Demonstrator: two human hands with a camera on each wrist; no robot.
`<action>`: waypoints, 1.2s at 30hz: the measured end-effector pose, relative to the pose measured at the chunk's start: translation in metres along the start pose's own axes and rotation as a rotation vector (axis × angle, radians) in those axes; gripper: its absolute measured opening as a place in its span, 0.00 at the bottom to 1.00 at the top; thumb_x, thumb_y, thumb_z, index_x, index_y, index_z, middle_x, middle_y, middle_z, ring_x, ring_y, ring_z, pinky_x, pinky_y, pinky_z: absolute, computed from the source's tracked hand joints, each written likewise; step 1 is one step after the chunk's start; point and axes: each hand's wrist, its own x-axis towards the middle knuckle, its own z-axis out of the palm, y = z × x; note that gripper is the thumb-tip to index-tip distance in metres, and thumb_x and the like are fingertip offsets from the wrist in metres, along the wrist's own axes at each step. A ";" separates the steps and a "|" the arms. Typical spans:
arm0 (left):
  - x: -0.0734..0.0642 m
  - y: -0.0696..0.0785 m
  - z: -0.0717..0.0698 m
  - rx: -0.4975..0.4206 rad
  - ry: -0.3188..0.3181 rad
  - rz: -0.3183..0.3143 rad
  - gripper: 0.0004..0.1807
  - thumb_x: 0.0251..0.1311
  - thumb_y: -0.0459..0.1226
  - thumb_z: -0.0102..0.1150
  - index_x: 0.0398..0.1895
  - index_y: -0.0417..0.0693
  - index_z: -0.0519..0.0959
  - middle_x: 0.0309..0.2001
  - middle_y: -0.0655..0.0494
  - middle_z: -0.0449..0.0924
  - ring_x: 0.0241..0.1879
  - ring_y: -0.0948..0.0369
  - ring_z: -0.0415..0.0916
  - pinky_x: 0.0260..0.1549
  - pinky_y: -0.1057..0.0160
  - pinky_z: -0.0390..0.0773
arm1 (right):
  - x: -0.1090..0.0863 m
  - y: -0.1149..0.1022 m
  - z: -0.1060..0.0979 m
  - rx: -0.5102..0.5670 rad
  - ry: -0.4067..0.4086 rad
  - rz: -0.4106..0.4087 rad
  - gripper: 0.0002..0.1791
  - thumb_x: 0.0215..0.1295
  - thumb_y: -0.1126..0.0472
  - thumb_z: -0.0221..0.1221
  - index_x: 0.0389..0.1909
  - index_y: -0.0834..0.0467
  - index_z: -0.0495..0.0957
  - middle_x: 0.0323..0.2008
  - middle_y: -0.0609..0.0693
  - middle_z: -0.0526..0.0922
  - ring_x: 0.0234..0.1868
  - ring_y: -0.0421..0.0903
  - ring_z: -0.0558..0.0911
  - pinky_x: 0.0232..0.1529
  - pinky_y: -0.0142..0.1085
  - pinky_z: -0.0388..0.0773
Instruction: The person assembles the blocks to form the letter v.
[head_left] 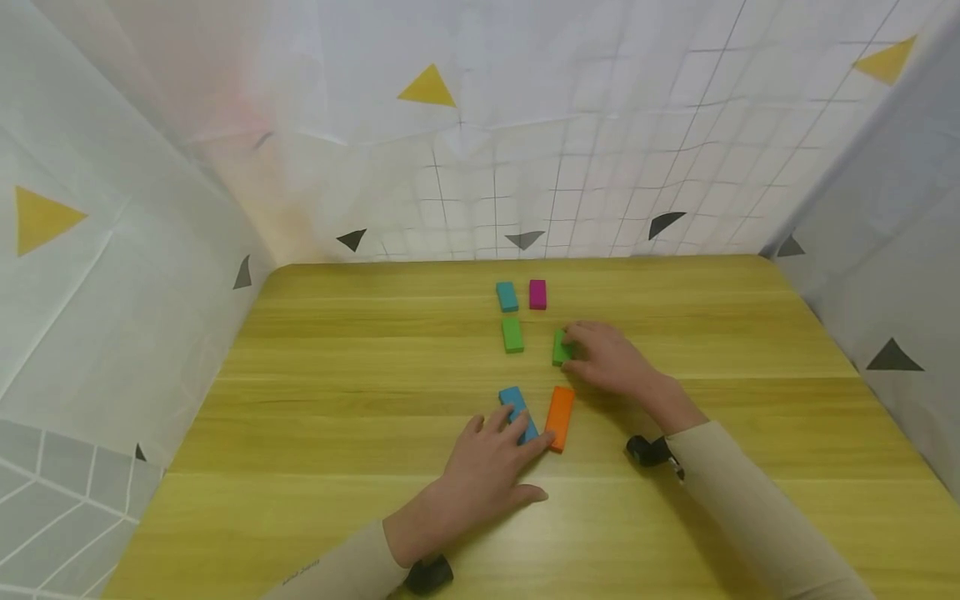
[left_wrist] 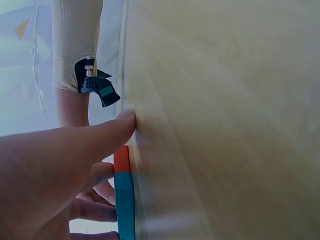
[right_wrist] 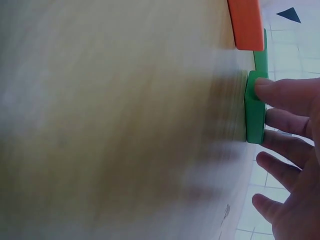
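Six small blocks lie on the table (head_left: 337,375) in two loose columns around the middle of the frame. The left column runs teal block (head_left: 507,297), left green block (head_left: 513,335), blue block (head_left: 510,397); beside it are the magenta block (head_left: 537,294), the right green block (head_left: 559,348) and the orange block (head_left: 561,417). The gap between the columns looks deliberate, one block facing another in each row, though the lower two tilt towards each other at their near ends.

Right of centre, the right hand (head_left: 611,358) has the right green block in its grip, pinched between thumb and fingers. Holding it this low against the tabletop seems good for small adjustments.

In the lower middle, the left hand (head_left: 487,475) grasps nothing: its fingers lie spread over the blue block, one fingertip touching the orange block's near end, its thumb out over bare wood. That light spread probably steadies both blocks at once without lifting either.
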 end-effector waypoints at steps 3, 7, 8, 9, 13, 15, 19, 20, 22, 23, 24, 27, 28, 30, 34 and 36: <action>0.000 0.000 0.000 -0.001 -0.001 0.000 0.41 0.57 0.70 0.53 0.73 0.72 0.64 0.68 0.55 0.69 0.71 0.48 0.63 0.58 0.41 0.74 | -0.002 0.001 0.000 0.014 0.006 -0.004 0.21 0.64 0.53 0.64 0.54 0.60 0.79 0.65 0.60 0.75 0.67 0.60 0.72 0.69 0.56 0.65; 0.000 0.001 -0.001 0.002 -0.003 0.000 0.41 0.57 0.70 0.53 0.73 0.72 0.63 0.68 0.55 0.69 0.71 0.48 0.63 0.58 0.41 0.74 | -0.004 0.001 0.000 0.039 0.016 -0.012 0.19 0.67 0.55 0.62 0.54 0.61 0.80 0.64 0.61 0.75 0.66 0.61 0.73 0.69 0.57 0.66; 0.000 0.001 -0.001 0.002 -0.004 -0.001 0.41 0.57 0.70 0.53 0.73 0.72 0.63 0.68 0.55 0.69 0.71 0.48 0.63 0.58 0.41 0.74 | -0.004 0.001 0.000 0.041 0.019 -0.015 0.19 0.67 0.55 0.61 0.53 0.62 0.80 0.64 0.61 0.76 0.66 0.61 0.73 0.69 0.57 0.66; 0.000 0.001 -0.001 0.002 -0.005 -0.002 0.41 0.57 0.70 0.53 0.73 0.72 0.63 0.68 0.55 0.69 0.71 0.48 0.63 0.58 0.41 0.74 | -0.004 0.001 0.000 0.042 0.023 -0.021 0.18 0.67 0.56 0.61 0.53 0.62 0.80 0.63 0.62 0.76 0.65 0.61 0.73 0.68 0.57 0.67; 0.000 0.000 -0.001 -0.002 -0.010 -0.005 0.41 0.57 0.70 0.53 0.74 0.72 0.63 0.69 0.55 0.69 0.71 0.48 0.63 0.59 0.41 0.74 | -0.003 0.001 0.000 0.041 0.031 -0.027 0.17 0.67 0.57 0.61 0.52 0.62 0.81 0.62 0.61 0.77 0.64 0.60 0.75 0.67 0.56 0.68; 0.000 0.000 -0.001 -0.004 -0.010 -0.005 0.41 0.57 0.70 0.53 0.74 0.72 0.63 0.69 0.55 0.69 0.71 0.48 0.63 0.59 0.41 0.73 | -0.003 0.000 0.000 0.039 0.035 -0.030 0.17 0.67 0.57 0.61 0.51 0.63 0.81 0.61 0.61 0.77 0.63 0.59 0.75 0.67 0.56 0.69; 0.000 0.000 -0.001 -0.001 -0.008 -0.004 0.41 0.57 0.70 0.53 0.74 0.72 0.63 0.68 0.55 0.69 0.71 0.48 0.63 0.58 0.41 0.74 | -0.005 0.000 -0.001 0.038 0.041 -0.038 0.17 0.66 0.57 0.62 0.51 0.63 0.81 0.60 0.61 0.78 0.62 0.60 0.76 0.66 0.56 0.69; 0.000 0.000 -0.001 0.001 -0.008 -0.004 0.41 0.57 0.70 0.53 0.74 0.72 0.63 0.68 0.55 0.69 0.71 0.49 0.63 0.58 0.41 0.74 | -0.006 -0.001 -0.001 0.037 0.043 -0.041 0.16 0.66 0.58 0.63 0.50 0.63 0.82 0.60 0.61 0.78 0.62 0.60 0.76 0.66 0.56 0.70; 0.000 0.000 -0.001 0.001 -0.008 -0.004 0.41 0.57 0.70 0.53 0.73 0.72 0.63 0.68 0.55 0.69 0.71 0.49 0.63 0.58 0.41 0.74 | -0.008 -0.001 -0.001 0.036 0.052 -0.047 0.16 0.66 0.58 0.63 0.50 0.64 0.82 0.59 0.62 0.79 0.61 0.60 0.76 0.66 0.56 0.70; 0.000 0.001 -0.001 0.000 -0.009 -0.003 0.41 0.57 0.70 0.53 0.73 0.72 0.63 0.68 0.55 0.69 0.71 0.48 0.63 0.58 0.41 0.74 | -0.009 -0.001 -0.001 0.035 0.056 -0.051 0.16 0.66 0.59 0.63 0.50 0.64 0.82 0.59 0.62 0.79 0.61 0.61 0.76 0.66 0.56 0.70; 0.000 0.001 0.000 0.000 -0.009 -0.003 0.41 0.57 0.70 0.53 0.73 0.72 0.63 0.68 0.55 0.69 0.71 0.48 0.63 0.58 0.41 0.73 | -0.009 0.000 -0.001 0.035 0.059 -0.053 0.16 0.65 0.59 0.63 0.49 0.64 0.82 0.59 0.63 0.79 0.61 0.61 0.76 0.66 0.57 0.70; 0.000 0.001 0.000 -0.003 -0.007 -0.001 0.41 0.57 0.70 0.53 0.74 0.72 0.63 0.68 0.55 0.69 0.71 0.48 0.63 0.58 0.40 0.73 | -0.011 0.001 0.000 0.039 0.063 -0.044 0.15 0.65 0.59 0.64 0.49 0.63 0.82 0.59 0.62 0.79 0.61 0.61 0.76 0.66 0.56 0.69; 0.000 0.001 0.000 -0.002 -0.004 0.000 0.41 0.57 0.70 0.53 0.73 0.72 0.63 0.68 0.55 0.69 0.71 0.48 0.63 0.58 0.41 0.73 | -0.011 0.001 0.001 0.042 0.063 -0.042 0.15 0.65 0.59 0.64 0.49 0.63 0.82 0.59 0.62 0.79 0.61 0.61 0.76 0.66 0.56 0.69; 0.000 0.001 0.000 0.001 0.001 0.001 0.41 0.57 0.70 0.53 0.73 0.72 0.63 0.68 0.56 0.69 0.71 0.48 0.63 0.58 0.41 0.74 | -0.012 0.002 0.001 0.052 0.063 -0.038 0.16 0.65 0.58 0.64 0.49 0.63 0.82 0.59 0.62 0.79 0.61 0.60 0.76 0.66 0.56 0.69; 0.000 0.001 0.000 0.007 0.011 0.001 0.41 0.56 0.71 0.53 0.72 0.72 0.64 0.69 0.56 0.69 0.70 0.47 0.64 0.57 0.42 0.75 | -0.013 0.003 0.002 0.056 0.068 -0.049 0.16 0.64 0.57 0.64 0.49 0.63 0.82 0.59 0.62 0.79 0.61 0.60 0.77 0.66 0.56 0.70; 0.000 0.001 0.000 0.005 0.010 0.001 0.41 0.56 0.71 0.53 0.72 0.72 0.64 0.69 0.56 0.69 0.70 0.47 0.64 0.57 0.43 0.75 | -0.015 0.003 0.003 0.050 0.072 -0.052 0.16 0.64 0.57 0.64 0.49 0.62 0.82 0.59 0.62 0.79 0.61 0.60 0.77 0.65 0.56 0.71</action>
